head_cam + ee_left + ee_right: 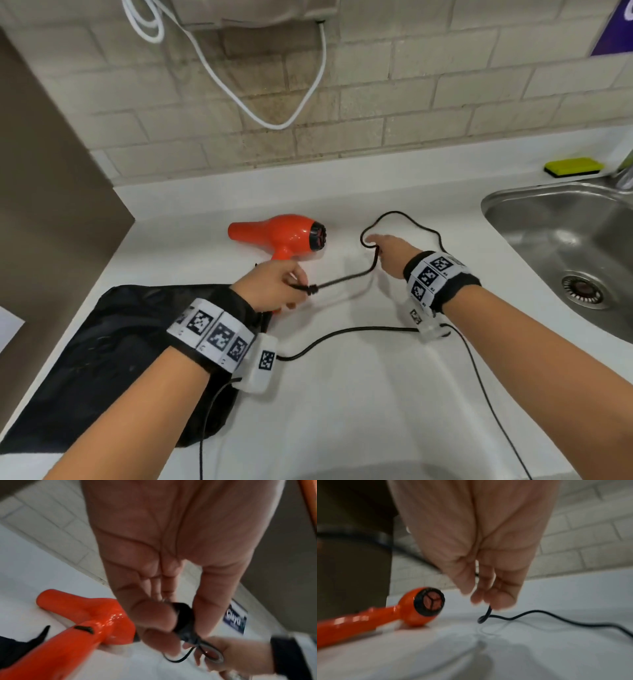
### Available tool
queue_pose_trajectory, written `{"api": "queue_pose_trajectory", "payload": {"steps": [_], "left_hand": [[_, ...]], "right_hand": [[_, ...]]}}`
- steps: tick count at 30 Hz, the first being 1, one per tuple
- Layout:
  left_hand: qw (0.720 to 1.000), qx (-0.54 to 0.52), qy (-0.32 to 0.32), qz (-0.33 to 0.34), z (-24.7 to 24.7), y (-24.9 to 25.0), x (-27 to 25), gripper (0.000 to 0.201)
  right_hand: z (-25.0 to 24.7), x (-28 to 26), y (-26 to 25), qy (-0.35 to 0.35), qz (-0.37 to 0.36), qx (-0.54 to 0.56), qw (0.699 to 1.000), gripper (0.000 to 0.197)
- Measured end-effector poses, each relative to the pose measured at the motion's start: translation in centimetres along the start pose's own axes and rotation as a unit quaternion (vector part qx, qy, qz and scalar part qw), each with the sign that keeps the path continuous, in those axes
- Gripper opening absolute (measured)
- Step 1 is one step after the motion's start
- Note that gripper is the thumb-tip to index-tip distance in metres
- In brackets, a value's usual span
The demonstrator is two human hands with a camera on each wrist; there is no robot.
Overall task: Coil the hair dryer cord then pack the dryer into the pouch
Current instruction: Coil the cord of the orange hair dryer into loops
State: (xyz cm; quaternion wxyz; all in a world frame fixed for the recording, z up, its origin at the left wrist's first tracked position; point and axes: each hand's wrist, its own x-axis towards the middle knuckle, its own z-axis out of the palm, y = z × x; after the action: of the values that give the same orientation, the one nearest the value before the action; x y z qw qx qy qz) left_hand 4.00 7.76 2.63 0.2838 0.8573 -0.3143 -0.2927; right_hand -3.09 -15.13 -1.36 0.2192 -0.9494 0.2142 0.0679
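On the white counter [342, 394], left hand [270, 286] pinches the plug end and right hand [390, 253] the cord [346, 277]; orange dryer [277, 234] lies beside the black pouch [113, 342]. Slack loops could tangle or drag the dryer.

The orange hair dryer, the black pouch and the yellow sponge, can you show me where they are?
hair dryer [277, 231]: head view, on its round orange body.
pouch [113, 346]: head view, on the flat black fabric.
sponge [572, 165]: head view, on its yellow top.
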Motion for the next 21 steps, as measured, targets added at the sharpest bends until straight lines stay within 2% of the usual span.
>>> {"api": "queue_pose_trajectory", "payload": {"steps": [2, 4, 7, 9, 12, 15, 17, 19, 21], "left_hand": [[0.992, 0.121, 0.011, -0.033, 1.3, -0.3, 0.6, 0.011], [0.981, 0.182, 0.012, -0.058, 2.5, -0.2, 1.2, 0.020], [0.975, 0.206, -0.002, -0.081, 3.9, 0.0, 2.7, 0.031], [0.967, 0.240, -0.005, -0.083, 4.5, 0.1, 3.7, 0.036], [0.965, 0.258, -0.016, -0.051, 5.4, 0.1, 4.5, 0.038], [0.972, 0.225, -0.054, -0.034, 5.1, -0.3, 4.2, 0.036], [0.968, 0.247, -0.031, -0.027, 3.4, -1.0, 3.6, 0.031], [0.955, 0.296, -0.006, -0.030, 1.6, -2.3, 3.0, 0.035], [0.934, 0.353, -0.042, -0.039, 0.3, -3.6, 2.1, 0.042]], "right_hand": [[0.3, -0.4, 0.7, -0.072, 0.036, -0.092, 0.992, 0.053], [0.4, -0.9, 0.8, -0.087, 0.057, -0.112, 0.988, 0.049], [0.2, -2.1, -0.4, -0.036, 0.001, -0.078, 0.996, 0.026], [0.5, -3.1, -1.6, -0.056, -0.050, -0.050, 0.996, 0.017], [2.3, -4.8, -3.4, -0.168, -0.077, -0.061, 0.981, 0.022], [4.2, -5.8, -4.9, -0.223, -0.103, -0.102, 0.964, 0.034], [5.1, -6.0, -5.2, -0.211, -0.112, -0.128, 0.963, 0.037], [5.5, -6.3, -5.4, -0.191, -0.102, -0.149, 0.965, 0.036], [5.9, -6.6, -5.7, -0.187, -0.098, -0.174, 0.962, 0.026]]}}
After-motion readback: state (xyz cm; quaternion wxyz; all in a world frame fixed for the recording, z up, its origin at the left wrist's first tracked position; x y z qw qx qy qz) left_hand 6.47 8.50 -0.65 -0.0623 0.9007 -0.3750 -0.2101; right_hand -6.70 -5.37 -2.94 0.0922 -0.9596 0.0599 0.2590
